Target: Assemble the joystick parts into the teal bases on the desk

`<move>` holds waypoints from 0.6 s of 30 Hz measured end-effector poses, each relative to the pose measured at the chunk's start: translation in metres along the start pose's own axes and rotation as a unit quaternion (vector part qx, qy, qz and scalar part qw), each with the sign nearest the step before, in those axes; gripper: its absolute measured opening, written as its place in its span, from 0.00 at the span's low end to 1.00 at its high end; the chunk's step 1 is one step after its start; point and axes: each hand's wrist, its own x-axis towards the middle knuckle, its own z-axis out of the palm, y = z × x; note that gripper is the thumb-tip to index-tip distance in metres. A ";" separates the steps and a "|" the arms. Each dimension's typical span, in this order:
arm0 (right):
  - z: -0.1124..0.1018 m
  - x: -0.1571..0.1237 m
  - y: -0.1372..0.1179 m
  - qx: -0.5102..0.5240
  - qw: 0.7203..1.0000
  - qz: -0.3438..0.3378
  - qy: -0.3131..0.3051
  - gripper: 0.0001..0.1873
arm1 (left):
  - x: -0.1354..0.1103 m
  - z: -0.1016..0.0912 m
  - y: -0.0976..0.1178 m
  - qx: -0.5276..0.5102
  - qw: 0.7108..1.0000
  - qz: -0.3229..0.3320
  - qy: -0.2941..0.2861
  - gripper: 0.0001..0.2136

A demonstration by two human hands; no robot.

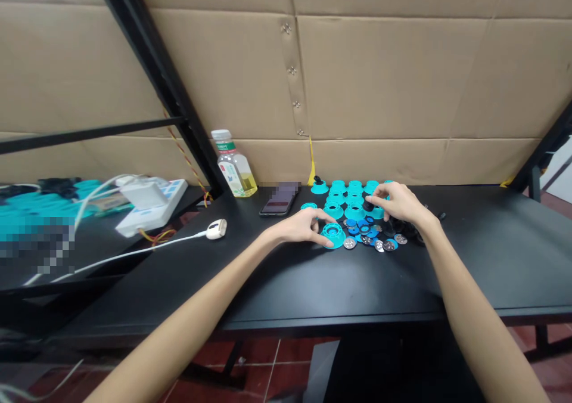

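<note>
My left hand [310, 229] has its thumb and fingers around the rim of a teal flanged plastic cup [333, 235] that stands on the black table. My right hand [395, 203] is closed in a pinch, with a small black piece [368, 204] at its fingertips, above the teal cups. Several similar teal cups [354, 208] stand in rows behind. Between my hands lies a pile of blue rings [365, 230] and silver metal discs [379, 246]. Black parts [392, 226] lie beneath my right hand, partly hidden by it.
A drink bottle [236, 167] and a phone [280, 199] are at the back left of the table [286, 290]. Nearer lies a white charger head [217, 229] on a cable. A power strip [154, 207] rests on the left-hand surface. Cardboard [379, 81] lines the back.
</note>
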 end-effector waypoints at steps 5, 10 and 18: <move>0.018 0.002 -0.016 0.115 0.989 -0.087 0.023 0.14 | 0.002 0.008 -0.005 -0.027 0.999 0.025 0.038 0.32; 0.040 0.002 -0.032 0.157 0.976 -0.151 0.007 0.14 | 0.000 0.021 -0.015 -0.025 0.993 0.061 0.102 0.30; 0.048 -0.006 -0.050 0.177 0.975 -0.113 -0.070 0.08 | -0.001 0.026 -0.014 0.021 0.988 0.075 0.133 0.26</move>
